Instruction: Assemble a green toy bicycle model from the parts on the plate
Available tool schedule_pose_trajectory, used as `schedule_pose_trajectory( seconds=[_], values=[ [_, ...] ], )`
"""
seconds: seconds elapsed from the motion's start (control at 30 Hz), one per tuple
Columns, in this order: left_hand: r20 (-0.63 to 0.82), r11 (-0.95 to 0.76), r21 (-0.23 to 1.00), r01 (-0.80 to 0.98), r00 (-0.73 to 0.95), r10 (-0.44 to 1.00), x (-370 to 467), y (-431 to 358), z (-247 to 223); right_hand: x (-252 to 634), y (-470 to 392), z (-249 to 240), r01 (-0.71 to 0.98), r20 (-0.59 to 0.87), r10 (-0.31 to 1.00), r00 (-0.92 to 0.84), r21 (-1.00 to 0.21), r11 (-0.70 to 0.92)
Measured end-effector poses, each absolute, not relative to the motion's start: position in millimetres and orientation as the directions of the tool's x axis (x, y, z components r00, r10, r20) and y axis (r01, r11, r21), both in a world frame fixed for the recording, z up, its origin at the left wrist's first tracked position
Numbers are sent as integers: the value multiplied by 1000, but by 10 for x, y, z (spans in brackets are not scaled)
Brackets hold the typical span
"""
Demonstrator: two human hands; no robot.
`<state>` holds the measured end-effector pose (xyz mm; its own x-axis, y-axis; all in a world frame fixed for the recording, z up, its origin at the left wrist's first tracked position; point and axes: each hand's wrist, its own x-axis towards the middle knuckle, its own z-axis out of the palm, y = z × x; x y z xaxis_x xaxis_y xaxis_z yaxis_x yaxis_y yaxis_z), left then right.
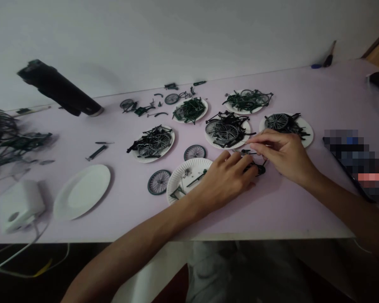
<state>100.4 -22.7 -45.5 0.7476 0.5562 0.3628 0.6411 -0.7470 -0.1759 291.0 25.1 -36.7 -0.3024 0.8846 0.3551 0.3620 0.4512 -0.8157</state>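
Dark plastic, a small bicycle part (pixel 255 168) on the pale pink table (pixel 271 210) is mostly hidden beneath the two hands, and its shape cannot be made out. It is covered by the curled left hand (pixel 229 176). A thin rod (pixel 251 145) is pinched by the right hand (pixel 282 153). A ribbed paper plate (pixel 185 176) lies beside them, with spoked wheels (pixel 159 182) nearby.
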Motion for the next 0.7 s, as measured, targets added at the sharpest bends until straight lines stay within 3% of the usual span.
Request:
schedule_pose_trajectory(
  seconds=[0.17, 0.3, 0.57, 0.7],
  values=[
    [396, -708, -301, 639, 759, 517, 1031, -290, -429, 2889, 245, -370, 433, 585, 700, -410, -551, 713],
    [396, -689, -327, 647, 755, 522, 1014, -284, -459, 2888, 229, -362, 409, 649, 567, -507, -398, 821],
    [255, -735, -177, 654, 752, 608, 820, -224, -321, 2913, 236, -393, 403, 644, 563, -518, -397, 825],
    [188, -799, -150, 583, 810, 556, 738, -341, -174, 2924, 246, -388, 407, 630, 605, -487, -450, 795]
  ],
)
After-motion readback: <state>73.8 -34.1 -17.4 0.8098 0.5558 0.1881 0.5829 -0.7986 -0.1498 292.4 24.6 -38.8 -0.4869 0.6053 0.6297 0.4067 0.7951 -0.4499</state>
